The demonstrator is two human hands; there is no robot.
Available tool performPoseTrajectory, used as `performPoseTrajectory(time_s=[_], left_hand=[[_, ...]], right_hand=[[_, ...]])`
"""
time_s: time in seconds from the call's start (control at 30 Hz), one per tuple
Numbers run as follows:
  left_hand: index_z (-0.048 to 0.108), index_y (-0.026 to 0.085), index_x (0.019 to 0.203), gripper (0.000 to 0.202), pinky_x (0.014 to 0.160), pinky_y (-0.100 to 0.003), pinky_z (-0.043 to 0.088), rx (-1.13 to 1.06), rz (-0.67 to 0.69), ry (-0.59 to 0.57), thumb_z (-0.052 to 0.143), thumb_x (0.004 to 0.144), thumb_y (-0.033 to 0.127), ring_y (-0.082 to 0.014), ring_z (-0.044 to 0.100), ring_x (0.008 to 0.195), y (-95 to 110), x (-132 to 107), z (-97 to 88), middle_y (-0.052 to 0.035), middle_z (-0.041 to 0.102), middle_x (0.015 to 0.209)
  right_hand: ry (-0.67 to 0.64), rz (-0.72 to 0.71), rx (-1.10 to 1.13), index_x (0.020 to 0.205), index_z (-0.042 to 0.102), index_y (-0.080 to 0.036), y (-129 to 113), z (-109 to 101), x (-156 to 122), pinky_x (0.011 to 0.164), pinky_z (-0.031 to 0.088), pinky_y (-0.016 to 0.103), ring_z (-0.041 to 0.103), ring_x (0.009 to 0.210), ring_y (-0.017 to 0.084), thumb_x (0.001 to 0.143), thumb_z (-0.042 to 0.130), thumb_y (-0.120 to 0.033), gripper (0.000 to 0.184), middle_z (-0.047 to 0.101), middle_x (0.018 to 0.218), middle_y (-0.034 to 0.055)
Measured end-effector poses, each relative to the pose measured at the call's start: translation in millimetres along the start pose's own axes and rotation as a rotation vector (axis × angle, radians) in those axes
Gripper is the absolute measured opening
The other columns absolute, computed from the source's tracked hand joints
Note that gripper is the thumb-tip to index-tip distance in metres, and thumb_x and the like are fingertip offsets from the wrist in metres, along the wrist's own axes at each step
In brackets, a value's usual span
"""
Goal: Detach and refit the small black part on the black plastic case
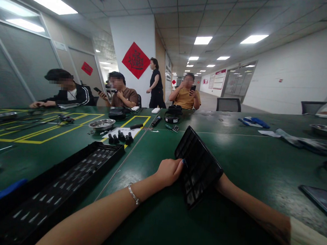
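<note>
A black tray with rectangular compartments [198, 164] is raised and steeply tilted in front of me, its compartment side turned toward the left. My left hand [169, 172] is closed at the tray's left edge, thumb on top; a blue spot shows at the thumb tip. From the right, my right hand [222, 183] reaches behind the tray and holds it there, its fingers hidden by the tray. On the left lies a long black case [111, 149] holding rows of small pale, pointed pieces [49, 200].
Several short black cylindrical parts [120, 136] stand near a metal bowl [102, 124] on the green table [249, 160]. Pliers [172, 127] and a black pouch [172, 114] lie farther back. A phone-like slab [320, 199] is at right. Three people sit opposite; another person [156, 82] is on foot behind.
</note>
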State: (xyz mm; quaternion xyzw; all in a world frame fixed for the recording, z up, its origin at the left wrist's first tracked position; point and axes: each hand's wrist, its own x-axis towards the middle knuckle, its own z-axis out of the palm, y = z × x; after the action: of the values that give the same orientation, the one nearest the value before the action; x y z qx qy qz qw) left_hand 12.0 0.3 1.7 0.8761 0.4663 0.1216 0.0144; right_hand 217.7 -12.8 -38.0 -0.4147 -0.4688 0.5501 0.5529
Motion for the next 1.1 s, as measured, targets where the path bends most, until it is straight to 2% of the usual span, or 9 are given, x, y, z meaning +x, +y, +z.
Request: performPoseTrajectory(time_s=[0.13, 0.23, 0.4, 0.6, 0.8, 1.0, 1.1], left_hand=[[0.055, 0.019, 0.083, 0.045, 0.061, -0.025, 0.037, 0.024, 0.026, 0.012, 0.016, 0.092, 0.039, -0.0172, 0.059, 0.069, 0.3, -0.1, 1.1, -0.0056, 0.062, 0.072], [0.055, 0.019, 0.083, 0.041, 0.061, -0.025, 0.037, 0.021, 0.036, 0.012, 0.02, 0.092, 0.039, -0.0172, 0.059, 0.068, 0.4, -0.6, 1.1, -0.0054, 0.062, 0.072], [0.055, 0.019, 0.084, 0.05, 0.062, -0.025, 0.037, -0.013, 0.014, 0.02, 0.011, 0.093, 0.038, -0.0169, 0.059, 0.07, -0.2, 0.0, 1.0, -0.0058, 0.063, 0.074], [0.055, 0.018, 0.084, 0.039, 0.06, -0.025, 0.037, 0.039, 0.045, 0.014, 0.021, 0.092, 0.037, -0.0178, 0.059, 0.068, -1.0, -0.3, 2.7, -0.0055, 0.062, 0.072], [0.055, 0.019, 0.083, 0.049, 0.059, -0.026, 0.036, 0.014, 0.034, 0.039, 0.011, 0.093, 0.037, -0.0179, 0.06, 0.068, -0.6, -0.8, 1.4, -0.0055, 0.062, 0.071], [0.055, 0.018, 0.083, 0.036, 0.06, -0.026, 0.037, 0.036, 0.05, 0.004, 0.025, 0.09, 0.036, -0.018, 0.059, 0.068, 0.0, -1.3, -0.5, -0.0056, 0.062, 0.072], [0.055, 0.018, 0.084, 0.04, 0.062, -0.026, 0.037, 0.023, 0.027, 0.005, 0.02, 0.092, 0.038, -0.0176, 0.059, 0.069, 0.4, -1.5, -0.7, -0.0057, 0.062, 0.072]], right_hand=[[0.072, 0.048, 0.081, 0.092, 0.065, -0.026, -5.2, 5.6, -2.4, 0.071, 0.048, 0.033, 0.061, 0.075, 0.021, 0.06, 0.067, -0.046, 0.038, 0.067, 0.081, 0.0016], [0.051, 0.021, 0.085, 0.091, 0.065, -0.026, -8.5, 7.7, -5.0, 0.075, 0.047, 0.034, 0.06, 0.079, 0.023, 0.061, 0.067, -0.045, 0.036, 0.067, 0.082, 0.0021], [0.008, 0.042, 0.08, 0.098, 0.064, -0.026, -3.0, 1.9, -3.1, 0.07, 0.048, 0.034, 0.06, 0.079, 0.023, 0.062, 0.067, -0.046, 0.042, 0.067, 0.085, 0.0022], [0.052, 0.079, 0.132, 0.096, 0.065, -0.026, 2.1, 0.5, 2.2, 0.068, 0.048, 0.031, 0.06, 0.072, 0.02, 0.061, 0.068, -0.045, 0.04, 0.066, 0.078, 0.0002], [0.072, 0.075, 0.116, 0.095, 0.065, -0.026, -3.7, 3.7, -1.0, 0.066, 0.048, 0.032, 0.061, 0.075, 0.023, 0.059, 0.069, -0.044, 0.04, 0.067, 0.081, 0.0018], [0.073, 0.074, 0.125, 0.095, 0.065, -0.027, -1.6, 3.5, -0.5, 0.067, 0.048, 0.032, 0.061, 0.074, 0.022, 0.061, 0.068, -0.044, 0.039, 0.067, 0.08, 0.0011], [0.06, 0.072, 0.125, 0.096, 0.065, -0.027, -1.3, 3.2, -0.1, 0.068, 0.048, 0.032, 0.062, 0.075, 0.022, 0.061, 0.068, -0.045, 0.039, 0.067, 0.081, 0.0014]])
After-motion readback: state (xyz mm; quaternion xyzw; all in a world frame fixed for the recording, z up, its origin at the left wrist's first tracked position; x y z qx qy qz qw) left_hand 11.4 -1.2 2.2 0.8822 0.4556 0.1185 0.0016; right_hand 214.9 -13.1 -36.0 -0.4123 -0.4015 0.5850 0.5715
